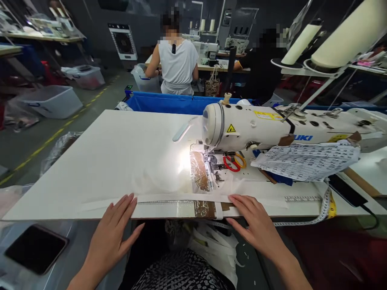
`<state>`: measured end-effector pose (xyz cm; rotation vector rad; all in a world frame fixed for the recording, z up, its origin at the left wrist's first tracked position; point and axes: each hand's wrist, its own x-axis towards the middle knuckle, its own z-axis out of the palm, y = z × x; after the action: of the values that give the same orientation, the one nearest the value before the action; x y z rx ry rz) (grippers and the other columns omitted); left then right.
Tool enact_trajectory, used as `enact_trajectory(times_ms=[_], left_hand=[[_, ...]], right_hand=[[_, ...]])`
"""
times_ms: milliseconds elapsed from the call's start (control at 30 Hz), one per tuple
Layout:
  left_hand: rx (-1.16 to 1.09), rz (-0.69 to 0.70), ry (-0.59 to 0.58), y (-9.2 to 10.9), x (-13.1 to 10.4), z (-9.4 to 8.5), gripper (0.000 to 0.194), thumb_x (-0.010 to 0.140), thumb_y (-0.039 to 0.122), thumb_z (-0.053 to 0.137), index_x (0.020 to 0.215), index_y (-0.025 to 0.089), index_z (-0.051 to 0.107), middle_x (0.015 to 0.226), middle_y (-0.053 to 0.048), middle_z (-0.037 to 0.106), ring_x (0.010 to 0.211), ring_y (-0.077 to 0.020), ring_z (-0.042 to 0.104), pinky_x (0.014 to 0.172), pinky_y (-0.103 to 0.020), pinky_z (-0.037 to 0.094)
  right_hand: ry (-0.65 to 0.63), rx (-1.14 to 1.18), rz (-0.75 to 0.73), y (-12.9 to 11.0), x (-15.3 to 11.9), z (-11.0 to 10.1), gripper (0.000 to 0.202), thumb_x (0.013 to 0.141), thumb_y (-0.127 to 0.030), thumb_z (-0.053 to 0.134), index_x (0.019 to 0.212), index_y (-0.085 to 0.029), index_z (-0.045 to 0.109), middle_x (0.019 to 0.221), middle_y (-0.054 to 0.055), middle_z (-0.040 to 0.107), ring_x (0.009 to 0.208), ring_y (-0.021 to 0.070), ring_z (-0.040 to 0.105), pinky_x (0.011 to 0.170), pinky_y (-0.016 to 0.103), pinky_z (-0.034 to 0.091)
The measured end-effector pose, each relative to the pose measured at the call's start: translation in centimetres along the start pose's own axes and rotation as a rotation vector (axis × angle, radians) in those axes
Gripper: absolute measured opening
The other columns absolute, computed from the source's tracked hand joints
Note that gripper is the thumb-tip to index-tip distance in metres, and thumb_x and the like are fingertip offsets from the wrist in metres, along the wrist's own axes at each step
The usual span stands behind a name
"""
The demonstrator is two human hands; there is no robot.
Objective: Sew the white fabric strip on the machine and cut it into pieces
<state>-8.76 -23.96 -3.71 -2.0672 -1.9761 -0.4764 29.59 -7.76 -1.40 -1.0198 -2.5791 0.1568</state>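
A long narrow strip of white fabric (181, 197) lies along the front edge of the white table (127, 153). My left hand (116, 225) presses its outstretched fingers flat on the strip's left part, thumb spread below the edge. On the right part of the strip rest the fingers of my right hand (256, 223), also extended, with the thumb apart. Between my hands a ruler scale (163, 203) runs just below the strip, beside brown tape (205, 209). Behind the strip stands a white sewing machine (242, 125), its lamp lit over the needle area.
Scissors with red and yellow handles (234, 162) lie under the machine arm. A measuring tape (325, 205) hangs over the edge at right, near a black phone (347, 191). Another phone (36, 249) lies lower left. A person (178, 60) sits ahead beyond a blue cloth bin (166, 102).
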Motion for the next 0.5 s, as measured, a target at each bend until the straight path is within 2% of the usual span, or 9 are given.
enact_trajectory(times_ms=[67, 333, 500], left_hand=[[0.034, 0.001, -0.002, -0.1, -0.1, 0.2, 0.063, 0.097, 0.045, 0.042, 0.151, 0.02, 0.023, 0.145, -0.013, 0.047, 0.131, -0.0309, 0.045, 0.112, -0.049, 0.032], [0.045, 0.004, 0.034, -0.7, 0.1, 0.4, 0.06, 0.095, 0.036, 0.051, 0.148, 0.02, 0.03, 0.133, -0.014, 0.056, 0.119, -0.0301, 0.055, 0.107, -0.048, 0.038], [-0.028, -0.026, 0.061, -1.3, -0.3, -0.1, 0.046, 0.095, 0.026, 0.052, 0.139, 0.019, 0.041, 0.122, -0.014, 0.059, 0.111, -0.0269, 0.058, 0.096, -0.041, 0.049]], right_hand=[[0.003, -0.064, -0.046, 0.3, -0.1, 0.5, 0.048, 0.096, -0.046, 0.05, 0.137, -0.021, 0.048, 0.124, 0.012, 0.061, 0.11, 0.0291, 0.055, 0.09, 0.045, 0.049], [0.05, -0.138, -0.159, 0.9, -0.1, 0.3, 0.042, 0.1, -0.04, 0.042, 0.137, -0.018, 0.048, 0.118, 0.015, 0.063, 0.103, 0.0287, 0.058, 0.086, 0.045, 0.049], [0.098, -0.112, -0.237, 0.6, 0.3, 0.2, 0.029, 0.099, -0.031, 0.049, 0.123, -0.017, 0.057, 0.105, 0.014, 0.065, 0.094, 0.0276, 0.061, 0.081, 0.042, 0.05]])
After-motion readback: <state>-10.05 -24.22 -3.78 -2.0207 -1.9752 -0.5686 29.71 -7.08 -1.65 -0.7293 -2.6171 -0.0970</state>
